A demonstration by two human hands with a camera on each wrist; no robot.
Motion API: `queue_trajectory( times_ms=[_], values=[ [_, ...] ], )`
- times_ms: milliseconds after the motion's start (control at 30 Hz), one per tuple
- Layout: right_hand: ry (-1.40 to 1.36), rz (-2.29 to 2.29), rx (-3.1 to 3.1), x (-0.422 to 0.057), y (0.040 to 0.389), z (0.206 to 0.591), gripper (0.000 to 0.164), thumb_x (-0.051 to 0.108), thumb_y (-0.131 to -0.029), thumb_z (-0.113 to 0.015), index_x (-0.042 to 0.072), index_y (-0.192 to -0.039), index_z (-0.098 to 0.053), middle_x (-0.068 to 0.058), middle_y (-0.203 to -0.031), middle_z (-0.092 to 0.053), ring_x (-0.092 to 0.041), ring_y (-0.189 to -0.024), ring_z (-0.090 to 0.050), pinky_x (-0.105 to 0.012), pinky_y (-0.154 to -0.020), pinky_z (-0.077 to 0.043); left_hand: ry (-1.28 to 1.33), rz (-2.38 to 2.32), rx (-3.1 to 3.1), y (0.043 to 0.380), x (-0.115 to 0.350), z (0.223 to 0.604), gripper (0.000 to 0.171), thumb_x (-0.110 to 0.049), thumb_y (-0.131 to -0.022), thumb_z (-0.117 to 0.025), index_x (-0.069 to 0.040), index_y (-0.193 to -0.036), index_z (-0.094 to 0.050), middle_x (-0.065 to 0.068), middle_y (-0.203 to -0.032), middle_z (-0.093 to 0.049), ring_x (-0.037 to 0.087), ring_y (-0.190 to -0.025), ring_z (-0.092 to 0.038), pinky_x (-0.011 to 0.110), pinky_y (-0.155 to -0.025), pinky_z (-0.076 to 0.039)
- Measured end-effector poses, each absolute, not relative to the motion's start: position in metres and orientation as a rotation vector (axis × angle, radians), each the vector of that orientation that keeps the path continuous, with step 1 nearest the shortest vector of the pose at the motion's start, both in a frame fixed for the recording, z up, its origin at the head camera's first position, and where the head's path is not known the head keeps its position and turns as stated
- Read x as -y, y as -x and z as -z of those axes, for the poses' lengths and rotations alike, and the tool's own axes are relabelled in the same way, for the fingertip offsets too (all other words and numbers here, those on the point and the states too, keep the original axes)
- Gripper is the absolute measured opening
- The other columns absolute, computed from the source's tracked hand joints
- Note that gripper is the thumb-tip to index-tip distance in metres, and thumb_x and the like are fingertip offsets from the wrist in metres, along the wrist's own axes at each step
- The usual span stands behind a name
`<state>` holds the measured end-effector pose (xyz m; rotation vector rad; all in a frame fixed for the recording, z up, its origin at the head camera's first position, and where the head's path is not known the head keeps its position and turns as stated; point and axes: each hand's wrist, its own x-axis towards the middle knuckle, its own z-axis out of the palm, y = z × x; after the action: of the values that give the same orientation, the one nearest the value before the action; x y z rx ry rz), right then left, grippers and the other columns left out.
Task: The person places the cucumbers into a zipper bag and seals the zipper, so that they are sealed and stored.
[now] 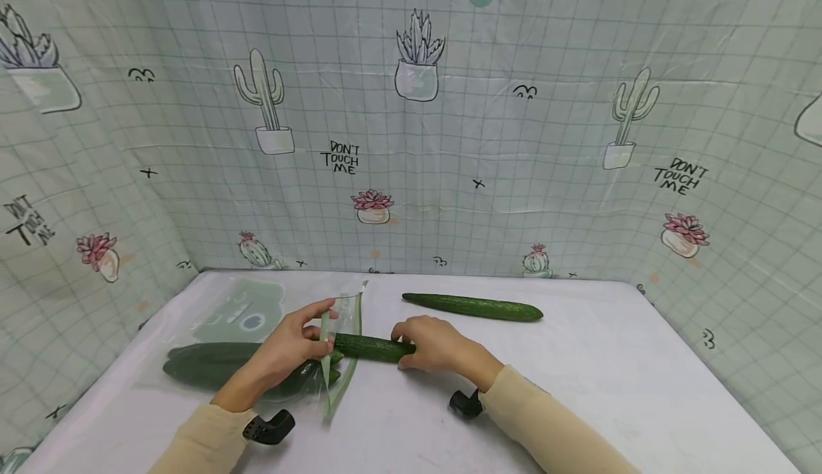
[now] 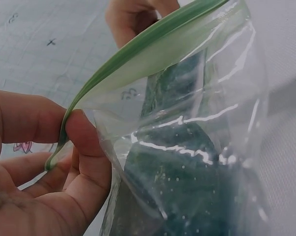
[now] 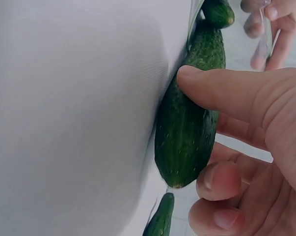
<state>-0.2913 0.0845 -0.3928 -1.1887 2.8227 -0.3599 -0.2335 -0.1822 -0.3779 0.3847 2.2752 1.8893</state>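
Observation:
A clear zip bag (image 1: pixel 347 381) with a green edge lies on its side at the left, its mouth facing right. Cucumbers (image 1: pixel 212 363) lie inside it. My left hand (image 1: pixel 289 345) pinches the bag's green rim between thumb and fingers, as the left wrist view shows at the rim (image 2: pixel 133 46). With its thumb and fingers my right hand (image 1: pixel 433 344) grips the outer end of another cucumber (image 1: pixel 372 348); this one's far end is inside the bag's mouth. In the right wrist view the thumb lies along the gripped cucumber (image 3: pixel 184 142).
One more cucumber (image 1: pixel 475 307) lies loose on the white table (image 1: pixel 578 388), behind my right hand. A patterned cloth (image 1: pixel 449 138) hangs behind the table and along both sides. Each wrist wears a black camera (image 1: pixel 270 427).

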Motion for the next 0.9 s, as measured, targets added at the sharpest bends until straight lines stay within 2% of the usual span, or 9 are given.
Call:
queue_trajectory(
  times_ms=[267, 600, 900],
  values=[
    [1.224, 0.298, -2.833, -0.086, 0.287, 0.395, 0.036, 0.027, -0.085, -0.072, 0.016, -0.119, -0.064, 0.002, -0.107, -0.062, -0.014, -0.096, -0.059, -0.036, -0.081, -0.048, -0.374, -1.894, -2.266, 0.235, 0.183, 0.378, 0.074, 0.011, -0.087, -0.057, -0.002, -0.151, -0.022, 0.025, -0.14, -0.034, 0.014, -0.079, -0.053, 0.032, -0.07, -0.048],
    [1.323, 0.264, -2.884, -0.07, 0.283, 0.387, 0.029, 0.022, -0.087, -0.067, 0.016, -0.114, -0.064, 0.003, -0.1, -0.06, -0.009, -0.07, -0.051, -0.03, -0.068, -0.046, -0.355, -1.888, -2.271, 0.233, 0.184, 0.378, 0.074, 0.011, -0.087, -0.057, -0.002, -0.151, -0.022, 0.025, -0.139, -0.034, 0.014, -0.077, -0.052, 0.033, -0.069, -0.047],
    [1.391, 0.308, -2.879, -0.034, 0.286, 0.382, 0.022, 0.021, -0.086, -0.068, 0.015, -0.107, -0.067, 0.006, -0.091, -0.057, -0.007, -0.065, -0.047, -0.023, -0.057, -0.039, -0.371, -1.885, -2.271, 0.234, 0.183, 0.379, 0.074, 0.01, -0.087, -0.058, 0.0, -0.151, -0.021, 0.026, -0.139, -0.034, 0.013, -0.079, -0.055, 0.031, -0.068, -0.048]
  ],
)
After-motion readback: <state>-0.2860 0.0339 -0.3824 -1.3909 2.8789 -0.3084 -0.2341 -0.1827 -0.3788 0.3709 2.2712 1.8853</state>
